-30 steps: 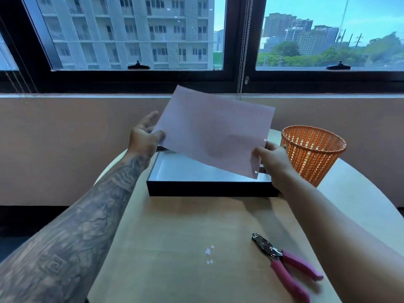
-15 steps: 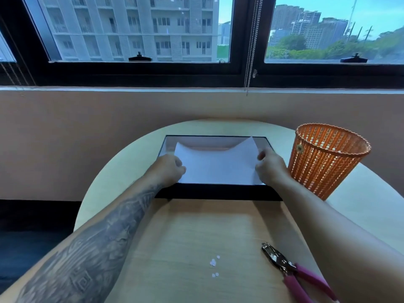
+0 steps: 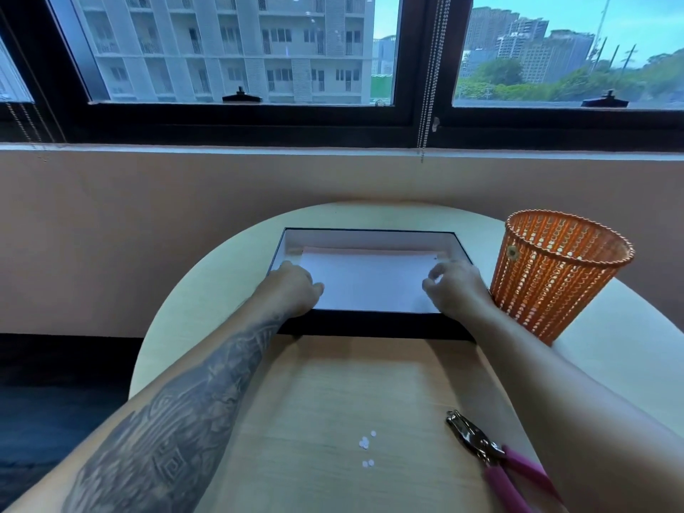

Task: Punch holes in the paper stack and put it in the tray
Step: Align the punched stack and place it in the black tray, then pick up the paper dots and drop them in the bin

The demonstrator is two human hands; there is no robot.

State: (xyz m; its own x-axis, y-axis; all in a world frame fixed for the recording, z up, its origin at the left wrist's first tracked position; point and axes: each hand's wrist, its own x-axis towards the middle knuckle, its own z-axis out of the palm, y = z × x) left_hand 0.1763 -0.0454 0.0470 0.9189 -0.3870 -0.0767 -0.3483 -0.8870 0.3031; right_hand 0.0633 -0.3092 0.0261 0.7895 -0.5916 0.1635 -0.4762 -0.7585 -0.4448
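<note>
The paper stack [image 3: 370,281] is lying flat inside the black tray [image 3: 374,323] on the table [image 3: 333,394], its long axis running side to side between the two hands. The left hand [image 3: 292,286] is resting curled at the stack's left edge; whether its fingers are pinching paper I cannot tell. The right hand [image 3: 453,285] is sitting at the right edge with its fingers [image 3: 435,274] loosely parted, seemingly released. Thin and floppy, the sheets are likely best held at both short edges.
</note>
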